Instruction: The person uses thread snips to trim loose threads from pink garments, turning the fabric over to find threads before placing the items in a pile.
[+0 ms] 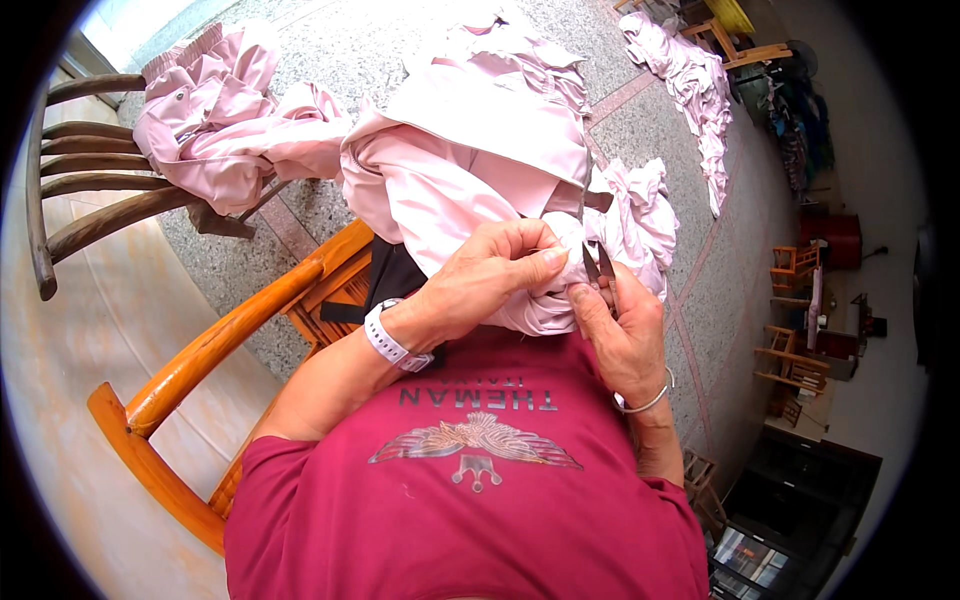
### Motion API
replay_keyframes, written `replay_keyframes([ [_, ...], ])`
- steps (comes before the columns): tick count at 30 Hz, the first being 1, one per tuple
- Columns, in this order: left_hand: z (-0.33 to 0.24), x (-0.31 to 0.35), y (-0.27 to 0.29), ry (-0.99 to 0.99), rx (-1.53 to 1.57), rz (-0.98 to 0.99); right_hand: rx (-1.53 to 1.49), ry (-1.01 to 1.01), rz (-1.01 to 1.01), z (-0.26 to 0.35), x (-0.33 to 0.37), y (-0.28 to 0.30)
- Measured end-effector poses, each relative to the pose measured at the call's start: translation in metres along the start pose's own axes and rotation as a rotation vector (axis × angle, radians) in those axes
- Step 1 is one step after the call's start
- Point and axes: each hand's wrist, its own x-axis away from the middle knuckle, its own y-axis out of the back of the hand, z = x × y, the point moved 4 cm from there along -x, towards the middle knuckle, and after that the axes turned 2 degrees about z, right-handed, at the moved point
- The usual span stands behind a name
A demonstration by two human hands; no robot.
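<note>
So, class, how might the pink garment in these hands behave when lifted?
The pink garment would likely flop, since it lies in loose folds. It seems unlikely to break, as its soft cloth bunches at the left hand.

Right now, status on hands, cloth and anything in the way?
Left hand pinching pink cloth, bunched up. Right hand holding dark snips, blades parted. Possibly in the way: left thumb, near blades.

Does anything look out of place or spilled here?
Yes: a crumpled pink cloth appears to trail on the floor at upper right, untidily, apart from the pink garment on the lap. I see no spill.
</note>
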Motion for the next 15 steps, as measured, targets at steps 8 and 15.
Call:
replay_keyframes([
  [8, -0.003, 0.001, -0.004, 0.011, 0.006, -0.050, 0.047, -0.026, 0.047, 0.021, 0.019, 0.006],
  [15, -0.008, 0.002, -0.007, -0.008, -0.031, -0.033, 0.011, -0.107, 0.065, 0.013, 0.018, 0.009],
])
